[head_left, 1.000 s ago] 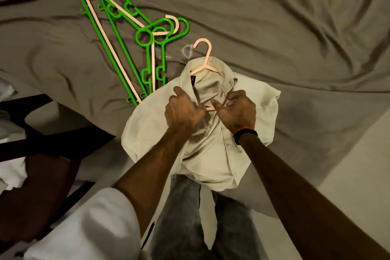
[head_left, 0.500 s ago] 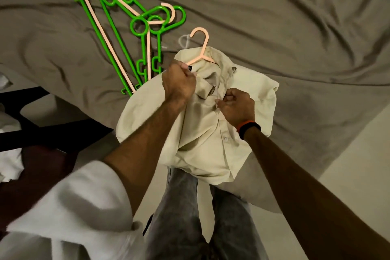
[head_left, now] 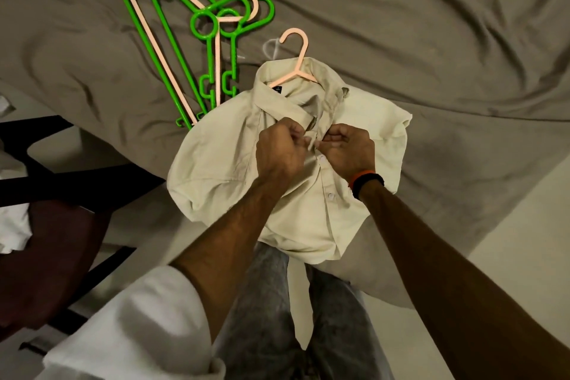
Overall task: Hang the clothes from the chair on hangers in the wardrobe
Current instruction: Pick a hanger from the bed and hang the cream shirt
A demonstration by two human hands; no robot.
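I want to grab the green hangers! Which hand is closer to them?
Left. The left hand pinches the shirt placket just below-right of the green hangers; the right hand is farther right, across the placket.

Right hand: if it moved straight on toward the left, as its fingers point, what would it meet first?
Probably the left hand: the right hand faces it closely across the cream shirt placket that both pinch.

One cream shirt [head_left: 222, 163]; two hands; two peach hangers; roughly three green hangers [head_left: 160, 18].
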